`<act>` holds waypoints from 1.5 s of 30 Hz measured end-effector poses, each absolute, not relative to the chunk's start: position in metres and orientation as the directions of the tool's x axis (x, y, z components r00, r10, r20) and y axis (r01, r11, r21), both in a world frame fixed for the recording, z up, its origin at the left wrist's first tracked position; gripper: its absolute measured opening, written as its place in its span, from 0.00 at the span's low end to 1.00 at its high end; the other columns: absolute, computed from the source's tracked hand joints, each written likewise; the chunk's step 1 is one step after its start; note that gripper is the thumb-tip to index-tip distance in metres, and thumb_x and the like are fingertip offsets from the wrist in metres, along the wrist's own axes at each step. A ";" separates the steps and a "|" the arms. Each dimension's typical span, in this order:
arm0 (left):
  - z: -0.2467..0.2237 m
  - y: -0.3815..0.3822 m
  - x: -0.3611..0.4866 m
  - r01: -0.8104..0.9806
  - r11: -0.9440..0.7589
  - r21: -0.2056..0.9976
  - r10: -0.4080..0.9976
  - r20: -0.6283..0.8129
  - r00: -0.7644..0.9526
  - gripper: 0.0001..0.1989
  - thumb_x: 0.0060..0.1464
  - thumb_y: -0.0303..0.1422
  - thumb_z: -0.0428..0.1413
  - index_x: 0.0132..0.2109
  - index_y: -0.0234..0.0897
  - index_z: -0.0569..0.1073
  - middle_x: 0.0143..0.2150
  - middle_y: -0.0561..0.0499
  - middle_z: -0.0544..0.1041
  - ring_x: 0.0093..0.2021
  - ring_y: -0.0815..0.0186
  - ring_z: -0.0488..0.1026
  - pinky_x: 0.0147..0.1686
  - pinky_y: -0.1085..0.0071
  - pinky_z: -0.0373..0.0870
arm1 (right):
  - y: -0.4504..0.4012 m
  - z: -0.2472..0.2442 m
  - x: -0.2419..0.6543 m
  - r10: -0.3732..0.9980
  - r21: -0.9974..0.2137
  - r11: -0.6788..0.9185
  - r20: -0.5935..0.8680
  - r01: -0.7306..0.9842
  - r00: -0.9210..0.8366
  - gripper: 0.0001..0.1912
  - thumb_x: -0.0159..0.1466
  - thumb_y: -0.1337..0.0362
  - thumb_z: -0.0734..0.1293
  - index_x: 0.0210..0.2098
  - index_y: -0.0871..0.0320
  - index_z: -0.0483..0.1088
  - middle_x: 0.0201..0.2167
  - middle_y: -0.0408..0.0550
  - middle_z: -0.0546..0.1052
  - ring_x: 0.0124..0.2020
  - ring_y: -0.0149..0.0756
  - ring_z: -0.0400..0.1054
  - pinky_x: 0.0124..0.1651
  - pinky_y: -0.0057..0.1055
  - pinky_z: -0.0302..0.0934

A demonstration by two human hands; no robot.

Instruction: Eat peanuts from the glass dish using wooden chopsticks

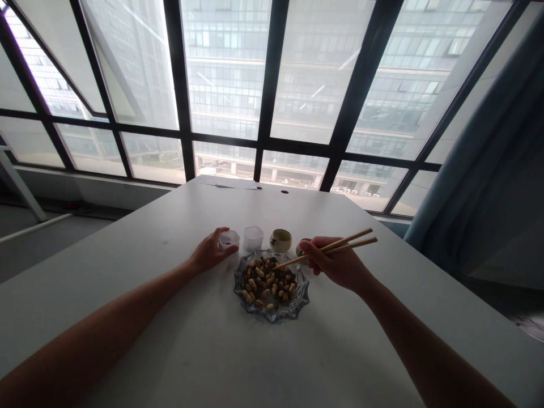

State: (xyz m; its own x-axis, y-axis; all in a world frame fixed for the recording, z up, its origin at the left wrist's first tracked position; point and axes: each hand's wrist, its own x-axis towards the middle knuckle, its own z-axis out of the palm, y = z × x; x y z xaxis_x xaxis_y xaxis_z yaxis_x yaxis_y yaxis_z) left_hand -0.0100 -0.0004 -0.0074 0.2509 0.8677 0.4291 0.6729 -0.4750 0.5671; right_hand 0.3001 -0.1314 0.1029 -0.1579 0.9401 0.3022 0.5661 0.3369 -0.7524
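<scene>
White table (272, 368), glass dish (278, 316) on it, use that as the reference. Nuts (266, 280), peanuts in shell plus darker pieces, piled in the dish; they sit between the two hands, not in direct contact with any finger. Chopsticks (348, 242) slant in from the right of the dish, tips close together at the pile; can't tell if they pinch a nut. Right hand (338, 260), just right of the dish: fingers bunched narrow, gripping both chopsticks, rear ends sticking out past the hand and slightly apart. Left hand (212, 249), left of the dish and a little beyond: thumb and forefinger spread about a cup's breadth, around the clear cup (229, 238), touching it on opposite sides. Small dark bit in that cup, too small to identify. Row just beyond the dish, left to right: that cup, second cup (254, 238), also clear, cream cup (281, 241) with dark marking, fourth cup (298, 249) partly hidden by the right hand. Well beyond the dish: paper (232, 183) at the far table end, then windows (225, 73).
</scene>
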 end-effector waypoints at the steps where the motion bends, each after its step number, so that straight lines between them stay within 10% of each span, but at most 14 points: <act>1: -0.007 -0.001 -0.010 0.670 -0.476 0.569 0.868 0.427 0.254 0.36 0.51 0.55 0.57 0.59 0.35 0.65 0.41 0.43 0.80 0.39 0.55 0.78 0.41 0.60 0.74 | -0.131 0.102 0.300 0.941 -0.748 0.335 0.298 0.573 -0.162 0.31 0.59 0.35 0.65 0.23 0.59 0.72 0.17 0.48 0.75 0.16 0.32 0.69 0.18 0.25 0.63; 26: -0.008 -0.002 -0.009 0.697 -0.473 0.539 0.865 0.434 0.252 0.35 0.51 0.54 0.57 0.59 0.37 0.66 0.42 0.44 0.80 0.39 0.56 0.77 0.41 0.60 0.73 | -0.130 0.094 0.287 0.960 -0.859 0.259 0.278 0.442 -0.022 0.30 0.54 0.35 0.69 0.23 0.58 0.71 0.15 0.46 0.74 0.14 0.32 0.67 0.16 0.27 0.62; 39: -0.007 -0.002 -0.009 0.674 -0.473 0.567 0.870 0.420 0.258 0.35 0.51 0.54 0.57 0.60 0.38 0.65 0.43 0.43 0.80 0.42 0.54 0.78 0.43 0.58 0.73 | -0.104 0.093 0.322 0.968 -0.989 0.144 0.147 0.032 0.201 0.29 0.47 0.39 0.76 0.23 0.61 0.72 0.12 0.44 0.70 0.11 0.29 0.63 0.12 0.25 0.57; 45: -0.005 -0.004 -0.009 0.678 -0.467 0.568 0.876 0.404 0.265 0.36 0.51 0.54 0.57 0.60 0.36 0.65 0.43 0.42 0.80 0.41 0.54 0.78 0.42 0.58 0.74 | -0.123 0.109 0.315 0.915 -0.883 0.319 0.382 0.343 0.133 0.29 0.55 0.37 0.71 0.24 0.60 0.73 0.14 0.47 0.74 0.13 0.33 0.67 0.14 0.28 0.61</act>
State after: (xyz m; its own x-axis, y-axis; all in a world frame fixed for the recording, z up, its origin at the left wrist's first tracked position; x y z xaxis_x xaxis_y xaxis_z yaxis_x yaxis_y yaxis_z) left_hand -0.0086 -0.0038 -0.0045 0.2652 0.8757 0.4035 0.6781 -0.4669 0.5676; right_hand 0.3146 -0.1229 0.1094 0.1330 0.9145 0.3820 0.3434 0.3190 -0.8833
